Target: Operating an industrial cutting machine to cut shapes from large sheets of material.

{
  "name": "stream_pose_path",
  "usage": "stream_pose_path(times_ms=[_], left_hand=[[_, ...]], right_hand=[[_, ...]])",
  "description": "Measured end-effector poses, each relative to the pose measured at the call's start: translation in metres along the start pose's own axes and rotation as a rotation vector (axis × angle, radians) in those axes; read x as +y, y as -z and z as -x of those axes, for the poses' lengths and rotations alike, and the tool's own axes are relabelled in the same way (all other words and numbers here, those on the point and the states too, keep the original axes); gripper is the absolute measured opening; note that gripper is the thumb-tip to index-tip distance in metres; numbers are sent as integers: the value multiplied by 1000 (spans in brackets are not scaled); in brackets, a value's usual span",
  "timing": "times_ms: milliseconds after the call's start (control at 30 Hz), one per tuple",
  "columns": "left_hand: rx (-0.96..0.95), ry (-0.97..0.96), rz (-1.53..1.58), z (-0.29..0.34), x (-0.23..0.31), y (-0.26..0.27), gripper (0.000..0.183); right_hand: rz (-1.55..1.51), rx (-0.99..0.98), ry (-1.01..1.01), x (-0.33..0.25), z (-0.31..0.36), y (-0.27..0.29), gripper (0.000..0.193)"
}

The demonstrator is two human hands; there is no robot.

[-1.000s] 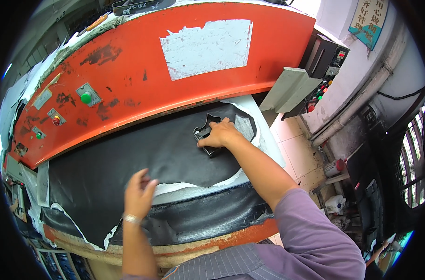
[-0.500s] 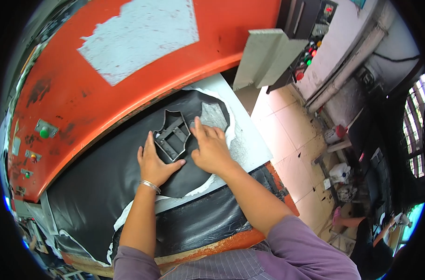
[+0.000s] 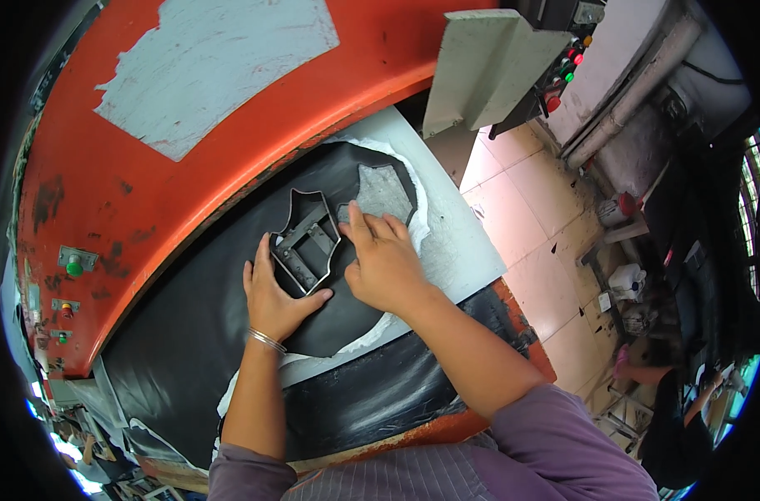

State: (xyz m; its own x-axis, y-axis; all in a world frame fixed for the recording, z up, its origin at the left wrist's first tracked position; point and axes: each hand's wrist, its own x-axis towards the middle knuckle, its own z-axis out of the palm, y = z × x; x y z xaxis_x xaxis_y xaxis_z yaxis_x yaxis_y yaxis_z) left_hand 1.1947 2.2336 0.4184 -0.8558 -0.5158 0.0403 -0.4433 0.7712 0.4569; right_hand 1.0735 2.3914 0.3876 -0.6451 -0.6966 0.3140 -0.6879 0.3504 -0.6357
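Note:
A metal cutting die (image 3: 306, 242) with a pointed outline and cross bars lies on a black leather sheet (image 3: 188, 334). My left hand (image 3: 271, 292) rests flat against the die's lower left edge, thumb stretched under it. My right hand (image 3: 386, 260) lies flat on the leather at the die's right side, fingertips touching its rim. Just beyond my right fingers is a grey die-shaped cut-out hole (image 3: 384, 192) in the leather. Neither hand grips anything.
The leather lies on a pale cutting board (image 3: 463, 250) under the big orange press head (image 3: 229, 125) with worn grey paint. Green and red buttons (image 3: 73, 267) sit at the left. A control box (image 3: 555, 50) stands at the back right. Another person (image 3: 672, 401) is at the lower right on the tiled floor.
My left hand moved up from the near leather edge to the die. The view swung right, and both hands now lie flat beside the die, which has shifted slightly left of the cut hole.

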Motion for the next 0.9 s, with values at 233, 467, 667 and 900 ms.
stream_pose_path(times_ms=[233, 467, 667, 900], left_hand=[[7, -27, -15, -7, 6, 5, 124], [-76, -26, -167, 27, -33, 35, 118], [345, 252, 648, 80, -163, 131, 19], [1455, 414, -179, 108, -464, 339, 70]], right_hand=[[96, 9, 20, -1, -9, 6, 77], [143, 140, 7, -18, -13, -3, 72], [-156, 81, 129, -139, -23, -21, 54], [-439, 120, 553, -349, -127, -96, 54]])
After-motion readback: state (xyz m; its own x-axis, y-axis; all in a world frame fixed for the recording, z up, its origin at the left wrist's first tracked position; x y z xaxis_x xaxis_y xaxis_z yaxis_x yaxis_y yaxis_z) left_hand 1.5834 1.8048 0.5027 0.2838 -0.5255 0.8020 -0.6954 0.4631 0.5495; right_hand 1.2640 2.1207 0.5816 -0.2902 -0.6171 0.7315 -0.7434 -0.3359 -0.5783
